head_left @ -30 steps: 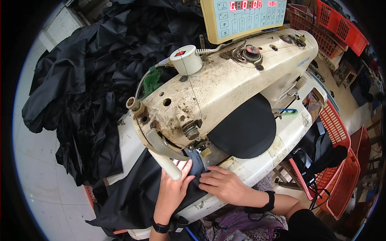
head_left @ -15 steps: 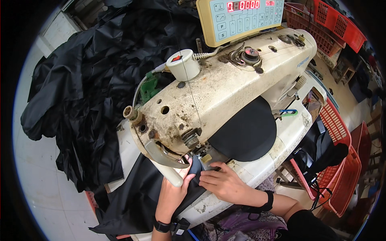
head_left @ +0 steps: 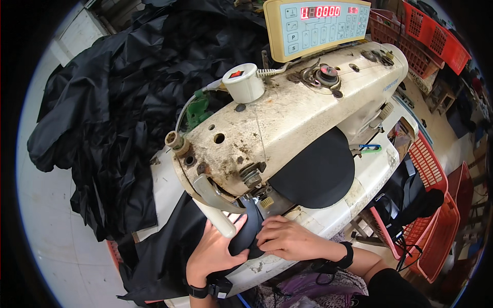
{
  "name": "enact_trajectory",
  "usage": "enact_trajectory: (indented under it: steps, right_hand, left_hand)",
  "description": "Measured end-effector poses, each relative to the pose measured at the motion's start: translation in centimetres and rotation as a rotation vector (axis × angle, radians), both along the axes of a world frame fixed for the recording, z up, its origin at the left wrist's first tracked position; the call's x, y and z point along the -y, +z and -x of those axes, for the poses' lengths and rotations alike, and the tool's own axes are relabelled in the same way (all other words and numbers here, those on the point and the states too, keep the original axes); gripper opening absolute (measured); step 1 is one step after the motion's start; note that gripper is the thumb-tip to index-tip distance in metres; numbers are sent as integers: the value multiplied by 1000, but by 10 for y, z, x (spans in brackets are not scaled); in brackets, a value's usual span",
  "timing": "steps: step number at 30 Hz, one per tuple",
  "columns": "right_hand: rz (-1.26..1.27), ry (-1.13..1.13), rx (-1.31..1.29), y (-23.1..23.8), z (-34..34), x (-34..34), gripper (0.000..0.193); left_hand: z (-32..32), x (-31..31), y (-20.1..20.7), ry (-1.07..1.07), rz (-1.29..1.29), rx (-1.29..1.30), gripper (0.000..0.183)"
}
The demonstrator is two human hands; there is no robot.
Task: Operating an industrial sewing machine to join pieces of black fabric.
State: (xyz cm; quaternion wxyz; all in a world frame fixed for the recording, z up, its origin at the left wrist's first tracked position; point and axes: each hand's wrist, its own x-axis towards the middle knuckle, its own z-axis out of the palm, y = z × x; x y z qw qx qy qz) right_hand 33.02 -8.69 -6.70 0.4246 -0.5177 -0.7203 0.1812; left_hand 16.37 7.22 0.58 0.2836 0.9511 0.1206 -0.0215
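A worn cream sewing machine [head_left: 287, 123] spans the middle of the view. Just in front of its needle area, my left hand [head_left: 215, 251] lies on a dark curved fabric piece [head_left: 248, 223], thumb and forefinger spread wide apart. The white lever at the machine's head covers part of those fingers. My right hand [head_left: 290, 239] has its fingers curled together at the right edge of the same piece, where the fingertips are partly hidden. A black rounded panel [head_left: 316, 172] rests on the machine bed under the arm. Black cloth [head_left: 164, 251] spreads beneath and left of my left hand.
A large heap of black fabric [head_left: 108, 97] fills the left and back. The control panel [head_left: 318, 31] stands behind the machine. Green-blue thread snips [head_left: 370, 149] lie on the right of the bed. Red plastic baskets [head_left: 434, 167] stand at the right, one holding dark items.
My left hand has drawn back toward me from the needle area, and its thumb and forefinger have spread. My right hand stays close to the piece's edge. The view has shifted slightly.
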Motion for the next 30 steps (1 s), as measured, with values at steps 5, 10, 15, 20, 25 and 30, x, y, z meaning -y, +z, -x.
enact_trajectory:
  steps: [5, 10, 15, 20, 25, 30]
  right_hand:
    - [25, -180, -58, 10, 7, -2, 17]
    - [-1, 7, -85, 3, -1, -2, 15]
    - [-19, 217, -201, 1, -3, -2, 11]
    - [39, 190, -224, 0, -4, 0, 11]
    - [75, 177, -231, -1, -2, -1, 11]
    - [59, 129, -224, 4, -3, -1, 12]
  left_hand:
    - [6, 4, -11, 33, -204, 43, 70]
    - [4, 5, -10, -9, -163, 84, 64]
    - [-1, 6, -13, -8, -183, 213, 47]
    - [-7, 12, -11, 40, -157, 230, 37]
    - [-10, 20, -12, 154, -136, 142, 41]
    - [-16, 28, -14, 230, -193, 179, 39]
